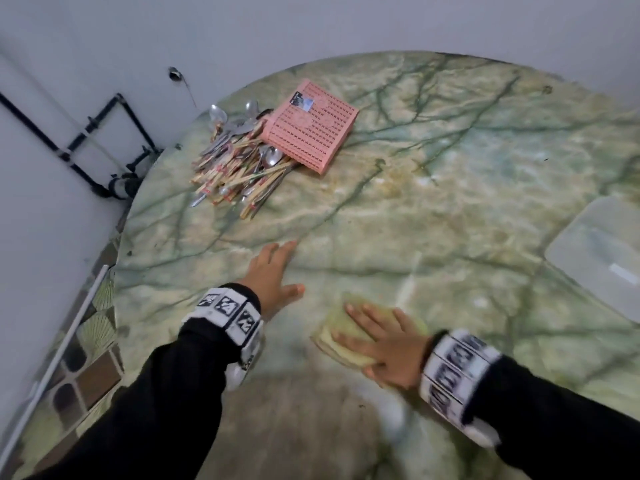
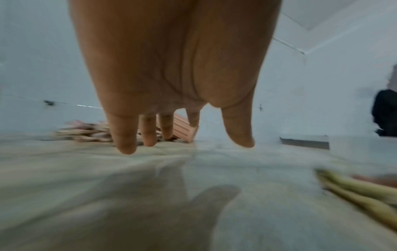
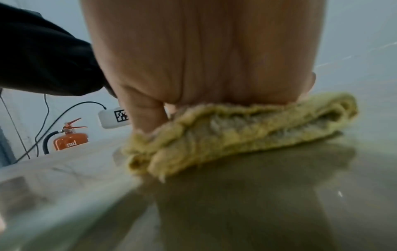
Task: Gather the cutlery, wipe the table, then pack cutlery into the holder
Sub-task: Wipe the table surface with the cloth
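Right hand (image 1: 388,344), fingers flat, presses the cloth (image 1: 341,336) on the table (image 1: 450,188); left hand (image 1: 273,271), fingers spread and empty, lies nearer the cutlery (image 1: 235,164) beyond.

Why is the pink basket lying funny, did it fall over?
Yes, it looks tipped. The pink holder lies bottom-up at the far side of the table, and the spoons and chopsticks are heaped loose beside it, not packed inside.

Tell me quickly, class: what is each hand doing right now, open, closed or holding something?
Left hand: open, fingers straight over the table, holding nothing.
Right hand: open, fingers flat, pressing the folded yellow cloth onto the table.
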